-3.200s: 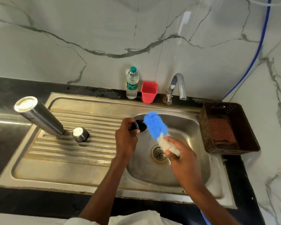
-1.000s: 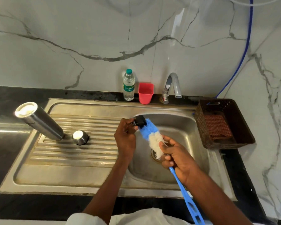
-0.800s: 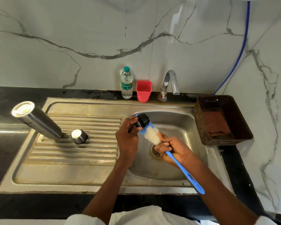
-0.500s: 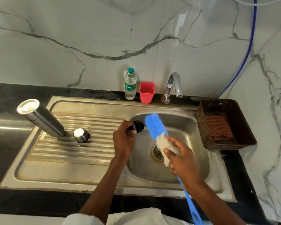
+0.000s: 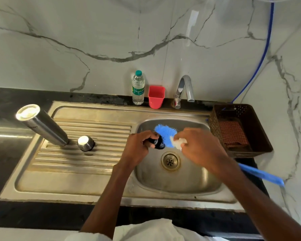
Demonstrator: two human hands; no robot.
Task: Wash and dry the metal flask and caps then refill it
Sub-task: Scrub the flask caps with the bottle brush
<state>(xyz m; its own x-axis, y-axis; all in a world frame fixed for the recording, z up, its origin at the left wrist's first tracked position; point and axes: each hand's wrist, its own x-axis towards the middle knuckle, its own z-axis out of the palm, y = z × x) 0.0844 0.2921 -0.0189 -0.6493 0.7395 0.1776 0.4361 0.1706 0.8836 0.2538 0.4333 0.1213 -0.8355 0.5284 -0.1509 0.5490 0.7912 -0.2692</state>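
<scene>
scrubbing black cap (image 5: 157, 143) in left hand (image 5: 137, 149), brush (image 5: 167, 134) in right hand (image 5: 198, 148), over sink (image 5: 189, 181)

Kitchen: steel sink (image 5: 94, 181), tap (image 5: 184, 89), marble-look wall (image 5: 76, 32).

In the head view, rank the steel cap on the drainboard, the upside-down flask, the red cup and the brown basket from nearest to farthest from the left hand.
From the left hand:
1. Steel cap, left on the drainboard.
2. Red cup, behind, by the wall.
3. Upside-down flask, farther left.
4. Brown basket, far right past the basin.

Hands (image 5: 139, 150) hold black cap (image 5: 157, 143) against blue brush (image 5: 165, 134).
</scene>
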